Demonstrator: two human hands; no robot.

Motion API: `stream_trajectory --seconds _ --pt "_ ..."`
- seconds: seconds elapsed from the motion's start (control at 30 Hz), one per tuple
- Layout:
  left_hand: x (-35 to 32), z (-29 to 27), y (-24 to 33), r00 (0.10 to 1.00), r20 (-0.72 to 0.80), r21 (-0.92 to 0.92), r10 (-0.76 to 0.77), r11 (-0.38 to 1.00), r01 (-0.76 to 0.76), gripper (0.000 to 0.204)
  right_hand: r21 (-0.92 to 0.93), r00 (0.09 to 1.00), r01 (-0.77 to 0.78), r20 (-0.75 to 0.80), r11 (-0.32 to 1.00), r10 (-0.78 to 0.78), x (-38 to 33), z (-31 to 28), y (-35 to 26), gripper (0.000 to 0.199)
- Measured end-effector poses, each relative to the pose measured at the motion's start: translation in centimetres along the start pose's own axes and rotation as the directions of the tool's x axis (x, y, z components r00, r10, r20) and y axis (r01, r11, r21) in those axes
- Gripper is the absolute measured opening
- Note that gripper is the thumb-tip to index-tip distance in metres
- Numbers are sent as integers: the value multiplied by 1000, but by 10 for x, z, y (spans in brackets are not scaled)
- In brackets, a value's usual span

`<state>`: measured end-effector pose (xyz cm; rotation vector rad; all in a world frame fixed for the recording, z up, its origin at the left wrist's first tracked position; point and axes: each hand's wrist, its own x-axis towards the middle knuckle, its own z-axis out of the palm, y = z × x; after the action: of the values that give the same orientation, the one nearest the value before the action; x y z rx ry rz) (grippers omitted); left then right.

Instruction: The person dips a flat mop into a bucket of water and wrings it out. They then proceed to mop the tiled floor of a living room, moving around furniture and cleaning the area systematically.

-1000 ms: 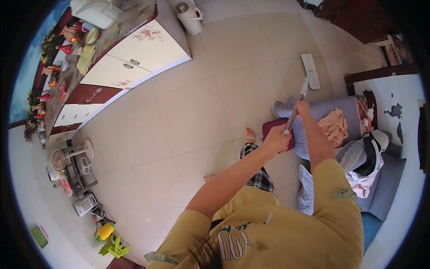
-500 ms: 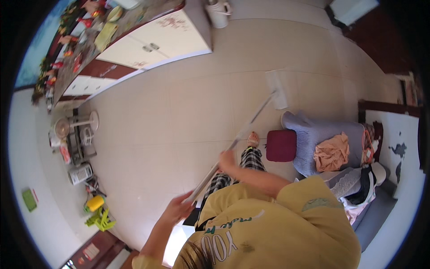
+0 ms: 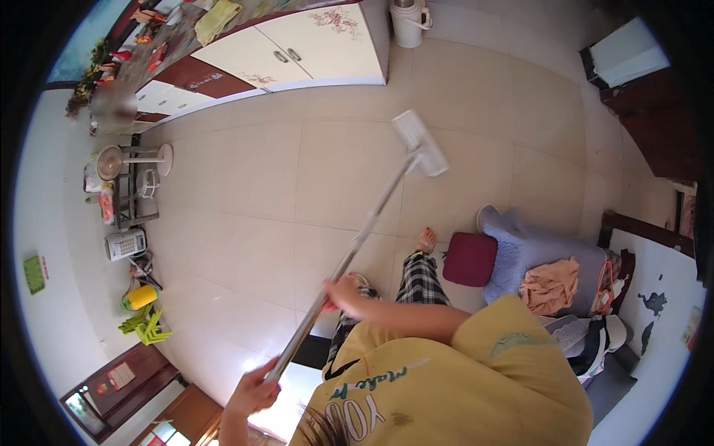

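Tiled floor (image 3: 223,171), gripped mop (image 3: 357,242), maroon seat (image 3: 470,259) beside grey couch (image 3: 550,238), cream cabinet (image 3: 335,59).

Yellow short-slv tee (image 3: 476,379), grn/wht lettering (image 3: 366,418), blk/wht plaid pants (image 3: 420,281), open-toe sandal (image 3: 425,242)

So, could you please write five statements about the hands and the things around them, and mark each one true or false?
1. The left hand and the right hand both grip the mop handle. True.
2. The left hand is nearer to the mop head than the right. False: the right hand is nearer.
3. A peach cloth lies on the grey-blue cover. True.
4. The mop head is over the peach cloth. False: it is over the tiled floor.
5. The square seat is green. False: the square seat is dark red.
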<state>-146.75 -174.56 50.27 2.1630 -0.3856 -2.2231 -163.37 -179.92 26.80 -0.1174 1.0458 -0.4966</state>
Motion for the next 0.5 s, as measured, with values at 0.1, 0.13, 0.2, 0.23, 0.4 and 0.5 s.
stream_trajectory --seconds 0.1,0.13,0.2,0.23,0.4,0.5 --pt "101 72 71 953 286 172 100 973 -154 50 -157 897 240 -342 958 -281 32 -132 -47 29" --pt "125 108 96 922 362 76 141 981 -180 49 -213 833 230 -461 950 -305 13 -160 -88 31" --pt "188 188 136 811 538 79 227 945 -317 46 -410 618 358 -569 839 -542 55 -304 -103 39" --pt "214 226 154 772 595 -4 225 961 -277 46 -400 563 255 -679 880 -471 38 -330 -140 42" --pt "302 397 203 756 537 -123 375 921 -369 36 -72 546 457 -764 886 -344 0 -434 -237 28" --pt "308 403 213 791 510 -227 337 940 -255 35 -168 558 368 -747 914 -362 17 -465 -251 28"
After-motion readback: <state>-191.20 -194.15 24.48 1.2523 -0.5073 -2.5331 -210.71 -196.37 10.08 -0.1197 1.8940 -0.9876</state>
